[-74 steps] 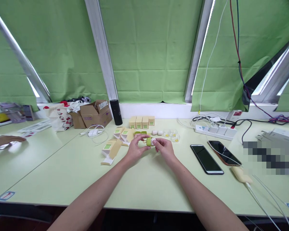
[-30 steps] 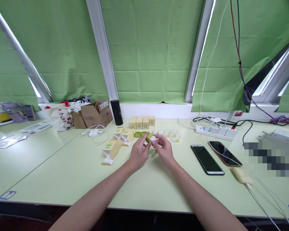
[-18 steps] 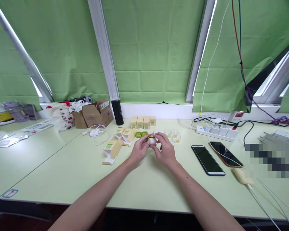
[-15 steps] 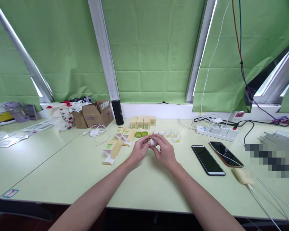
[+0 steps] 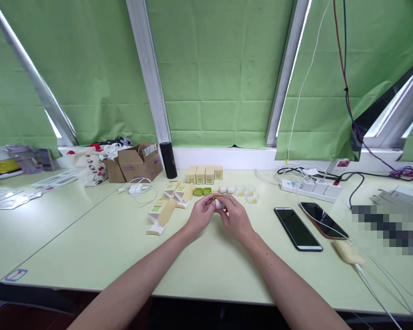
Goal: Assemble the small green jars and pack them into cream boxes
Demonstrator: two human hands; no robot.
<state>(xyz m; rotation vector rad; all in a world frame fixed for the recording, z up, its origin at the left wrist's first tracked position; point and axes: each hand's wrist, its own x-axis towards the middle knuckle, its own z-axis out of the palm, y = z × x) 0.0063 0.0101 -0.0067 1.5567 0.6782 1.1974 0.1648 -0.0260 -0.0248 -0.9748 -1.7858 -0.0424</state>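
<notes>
1. Here we are, with the row of tan boxes (image 5: pixel 200 175) as our landmark, and the action sits in front of it, slightly to its right: a small white piece (image 5: pixel 220 205) with a green rim (image 5: pixel 214 198), held up between two hands.
2. We see the left hand (image 5: pixel 201 215) pinching at the green side, thumb and fingertips drawn in close.
3. And the right hand (image 5: pixel 237 217), we note, has its fingers curled over the white side, also in a pinch; the fingertips hide much of the piece, so we cannot tell exactly how its parts meet.
4. Just in front of the row we spot two green trays (image 5: pixel 202 191), side by side.
5. Over to the row's front right, we have two white caps (image 5: pixel 226 189), and beyond those three clear cups (image 5: pixel 250 189) with yellow inside.
6. Off to the row's front left, we count three opened cartons (image 5: pixel 161 211), the nearest with a flap lying out toward us.
7. Left of the row, we find a black bottle (image 5: pixel 168 160) standing upright; well to its front right, a phone (image 5: pixel 298 229) lies flat.
</notes>
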